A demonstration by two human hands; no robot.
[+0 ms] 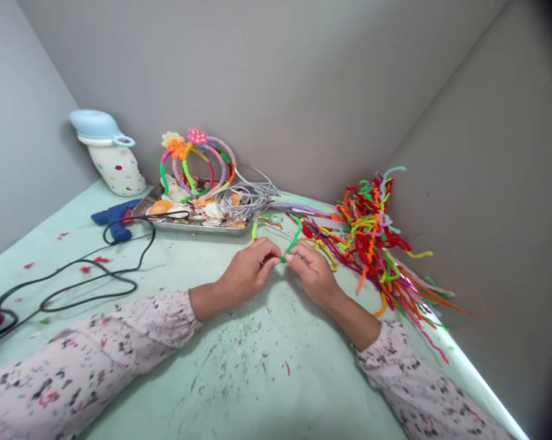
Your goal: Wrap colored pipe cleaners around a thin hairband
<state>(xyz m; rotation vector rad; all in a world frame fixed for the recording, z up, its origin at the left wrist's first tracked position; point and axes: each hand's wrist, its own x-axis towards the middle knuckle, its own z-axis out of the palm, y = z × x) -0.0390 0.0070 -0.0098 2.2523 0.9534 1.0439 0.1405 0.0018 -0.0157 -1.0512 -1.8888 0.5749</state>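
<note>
Both my hands meet over the middle of the table, fingertips pinched close together. A fuzzy green pipe cleaner (295, 235) rises in a bend from the fingers of my right hand (316, 273). Its lower end shows in the small gap between the hands. My left hand (248, 272) is closed on the same strand, where a bit of red also shows. Behind the left fingers a light green fuzzy end (255, 230) sticks up; whether it joins the held piece I cannot tell.
A metal tray (202, 228) at the back holds craft pieces, fuzzy-wrapped headbands (184, 171) and coiled silver wire (250, 198). A large heap of pipe cleaners (371, 238) lies right. At left are a blue glue gun (115, 214), its black cord (87, 293) and a tall bottle (115, 159).
</note>
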